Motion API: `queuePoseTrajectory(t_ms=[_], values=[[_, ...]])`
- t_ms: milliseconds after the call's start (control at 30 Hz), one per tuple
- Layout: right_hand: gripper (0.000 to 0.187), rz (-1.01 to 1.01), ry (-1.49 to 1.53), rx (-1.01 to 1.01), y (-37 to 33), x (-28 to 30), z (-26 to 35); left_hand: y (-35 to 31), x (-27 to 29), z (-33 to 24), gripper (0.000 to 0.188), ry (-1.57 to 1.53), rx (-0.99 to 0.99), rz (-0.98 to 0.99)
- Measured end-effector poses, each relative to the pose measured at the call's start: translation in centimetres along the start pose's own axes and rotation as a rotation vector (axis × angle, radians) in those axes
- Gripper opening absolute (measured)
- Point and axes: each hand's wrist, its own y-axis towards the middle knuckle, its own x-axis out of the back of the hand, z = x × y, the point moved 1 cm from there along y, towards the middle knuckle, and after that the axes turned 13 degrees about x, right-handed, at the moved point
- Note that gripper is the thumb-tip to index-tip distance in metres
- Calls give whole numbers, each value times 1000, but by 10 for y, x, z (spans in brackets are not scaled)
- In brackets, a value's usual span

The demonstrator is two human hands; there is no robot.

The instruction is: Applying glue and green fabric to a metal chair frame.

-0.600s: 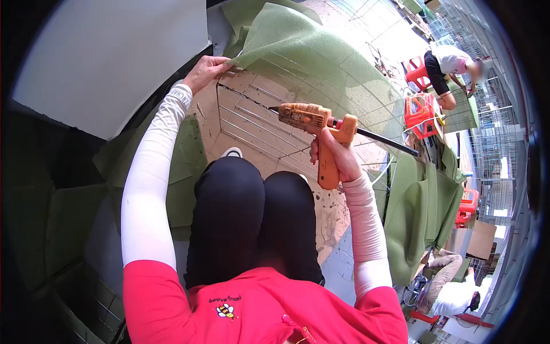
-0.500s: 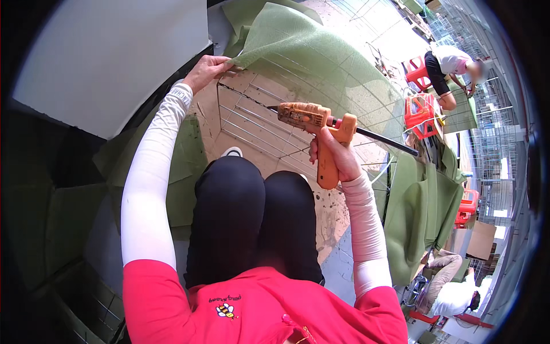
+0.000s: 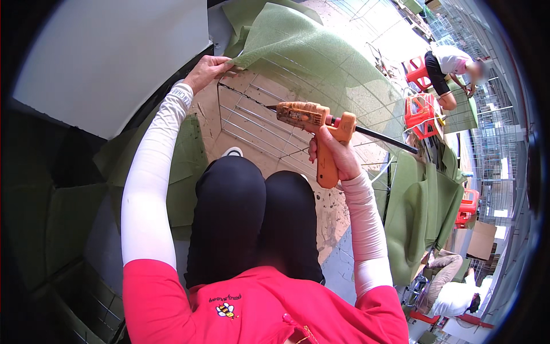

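My left grip (image 3: 206, 73) reaches farthest out, ahead and to the left of my right grip (image 3: 339, 153), its thumb and fingers drawn together in a pinch. Behind it my left arm (image 3: 150, 183) stretches back, bowing slightly outward. My right grip is nearer to me, its fingers curled in a clasp, with my right arm (image 3: 368, 235) behind it. My knees (image 3: 232, 180) sit side by side, sideways between both grips.

glue gun (image 3: 314, 116) slightly farther left
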Motion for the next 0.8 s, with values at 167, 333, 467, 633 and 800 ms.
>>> queuePoseTrajectory(t_ms=[167, 333, 467, 633, 800], values=[[29, 39, 9, 8, 0, 1, 2, -6, -5, -5, 32, 12, 11, -17], [35, 43, 15, -27, 0, 5, -1, -12, -10, -9, 32, -2, 17, -13], [34, 45, 20, -24, -1, 7, -1, -12, -10, -8, 31, -9, 26, -14], [33, 55, 4, -28, -2, 7, -1, -8, -7, -3, 32, -8, 16, -11], [31, 13, 5, -16, -1, 6, -4, -3, -4, 4, 33, -1, 16, -22]])
